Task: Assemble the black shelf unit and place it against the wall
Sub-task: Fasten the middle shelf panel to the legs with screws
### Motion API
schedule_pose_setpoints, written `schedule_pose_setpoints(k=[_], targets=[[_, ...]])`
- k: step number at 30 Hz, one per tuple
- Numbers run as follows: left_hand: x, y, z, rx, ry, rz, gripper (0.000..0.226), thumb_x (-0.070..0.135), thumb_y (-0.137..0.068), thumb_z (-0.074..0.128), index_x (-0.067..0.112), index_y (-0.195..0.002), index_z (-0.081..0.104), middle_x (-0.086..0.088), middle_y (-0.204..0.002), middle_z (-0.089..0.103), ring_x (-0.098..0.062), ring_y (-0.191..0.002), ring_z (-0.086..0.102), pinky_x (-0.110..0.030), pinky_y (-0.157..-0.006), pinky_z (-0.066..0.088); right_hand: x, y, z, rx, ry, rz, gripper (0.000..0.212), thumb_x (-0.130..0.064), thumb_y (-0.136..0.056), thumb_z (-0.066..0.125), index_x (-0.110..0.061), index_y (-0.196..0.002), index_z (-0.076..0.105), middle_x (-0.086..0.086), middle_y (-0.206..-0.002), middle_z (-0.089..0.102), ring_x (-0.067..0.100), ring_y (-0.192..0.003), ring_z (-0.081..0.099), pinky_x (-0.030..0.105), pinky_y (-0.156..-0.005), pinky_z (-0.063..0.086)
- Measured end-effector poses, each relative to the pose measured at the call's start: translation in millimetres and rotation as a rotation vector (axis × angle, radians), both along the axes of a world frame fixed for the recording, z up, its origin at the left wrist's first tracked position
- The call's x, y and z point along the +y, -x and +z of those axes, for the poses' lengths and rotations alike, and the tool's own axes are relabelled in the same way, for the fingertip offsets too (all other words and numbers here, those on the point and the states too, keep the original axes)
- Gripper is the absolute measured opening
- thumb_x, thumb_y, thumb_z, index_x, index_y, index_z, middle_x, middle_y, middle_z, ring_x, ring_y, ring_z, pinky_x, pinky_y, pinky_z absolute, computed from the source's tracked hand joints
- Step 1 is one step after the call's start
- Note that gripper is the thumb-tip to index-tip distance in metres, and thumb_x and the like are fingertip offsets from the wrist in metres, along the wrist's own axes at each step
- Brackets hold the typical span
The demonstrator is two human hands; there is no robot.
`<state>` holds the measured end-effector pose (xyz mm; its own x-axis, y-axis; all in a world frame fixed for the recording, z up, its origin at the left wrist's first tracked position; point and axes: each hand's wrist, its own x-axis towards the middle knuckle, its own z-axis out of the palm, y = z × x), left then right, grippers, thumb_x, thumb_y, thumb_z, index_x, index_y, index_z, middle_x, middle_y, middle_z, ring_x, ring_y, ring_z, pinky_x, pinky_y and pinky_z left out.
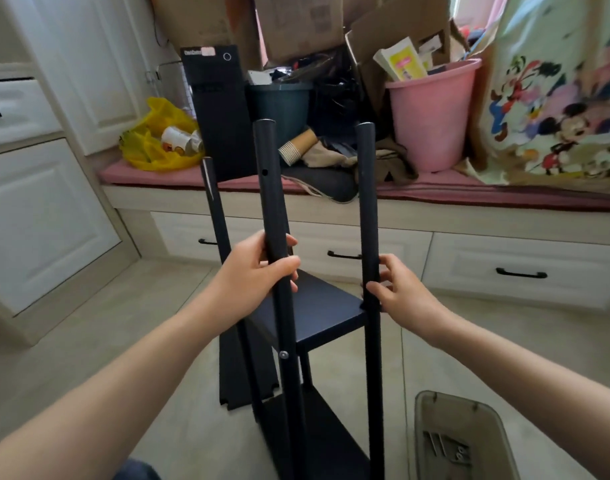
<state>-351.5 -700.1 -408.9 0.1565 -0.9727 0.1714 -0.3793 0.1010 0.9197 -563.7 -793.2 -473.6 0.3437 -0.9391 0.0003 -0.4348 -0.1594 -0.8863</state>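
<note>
I see a half-built black metal shelf unit standing upright on a pale tiled floor, in the centre of the view and directly in front of me. It is apart from the walls, just in front of a low white window seat with black-handled drawers.

My left hand is wrapped around the front left pole, a round black tube, with the fingers curled across its front. My right hand grips the front right pole, thumb in front and fingers curled behind it, just where the middle shelf meets that pole. A thinner rear pole rises behind, to the left. A silver screw head shows on the left pole just below the middle shelf. A lower shelf sits near the floor.

A loose flat black panel is to the left, behind the frame; I cannot tell whether it lies flat or leans. At the bottom right, a clear smoky plastic tray holds small metal fittings.

On the seat's pink cushion are a pink plastic bucket stuffed with paper, a yellow plastic bag, a tall black box, a dark green bin and brown cardboard boxes.
</note>
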Motion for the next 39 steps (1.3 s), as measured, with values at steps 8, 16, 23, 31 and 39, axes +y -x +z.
schedule_pose_setpoints(k=[8,16,23,31,39], targets=[[-19.9,5.9,-11.2,-0.08,0.059,-0.043,0.009,0.007,-0.097,0.06,0.009,-0.106,0.057,-0.005,-0.077,0.065,-0.021,-0.068,0.07,-0.026,-0.07,0.057,7.7,27.2,-5.9,-0.043,0.006,-0.041,0.027,-0.012,-0.099,0.055,-0.02,-0.123,0.046,0.003,-0.108,0.061,0.023,-0.093,0.069,0.046,-0.088,0.057],[-28.9,13.2,-29.5,-0.15,0.066,-0.091,0.011,0.005,-0.096,0.062,0.008,-0.104,0.055,-0.011,-0.09,0.065,-0.021,-0.077,0.073,-0.03,-0.078,0.058,16.0,53.8,-12.8,-0.053,0.01,-0.071,0.026,-0.006,-0.097,0.058,-0.02,-0.115,0.046,0.003,-0.104,0.061,0.022,-0.087,0.071,0.046,-0.086,0.058],[-28.9,0.6,-38.5,-0.154,0.057,-0.028,0.015,0.002,-0.097,0.061,0.013,-0.103,0.053,-0.008,-0.092,0.066,-0.021,-0.08,0.072,-0.033,-0.085,0.059,26.0,47.1,-13.1,-0.016,0.016,0.035,0.034,-0.004,-0.094,0.061,-0.032,-0.106,0.044,0.005,-0.104,0.062,0.023,-0.087,0.069,0.041,-0.079,0.059],[-9.6,-19.3,-46.7,-0.18,-0.032,0.03,0.019,0.003,-0.093,0.067,0.017,-0.1,0.056,-0.012,-0.098,0.068,-0.027,-0.092,0.071,-0.044,-0.091,0.057,30.4,31.9,-6.1,-0.022,0.054,0.151,0.03,-0.008,-0.093,0.063,-0.027,-0.112,0.05,-0.002,-0.101,0.066,0.018,-0.091,0.069,0.041,-0.084,0.058],[7.1,-21.8,-55.6,-0.331,-0.116,0.1,0.019,0.014,-0.091,0.072,0.021,-0.103,0.058,0.003,-0.1,0.07,-0.014,-0.097,0.068,-0.036,-0.092,0.056,38.5,30.7,-7.8,0.066,0.096,0.243,0.036,-0.005,-0.087,0.071,-0.034,-0.096,0.051,-0.006,-0.097,0.07,0.009,-0.087,0.069,0.022,-0.074,0.054]])
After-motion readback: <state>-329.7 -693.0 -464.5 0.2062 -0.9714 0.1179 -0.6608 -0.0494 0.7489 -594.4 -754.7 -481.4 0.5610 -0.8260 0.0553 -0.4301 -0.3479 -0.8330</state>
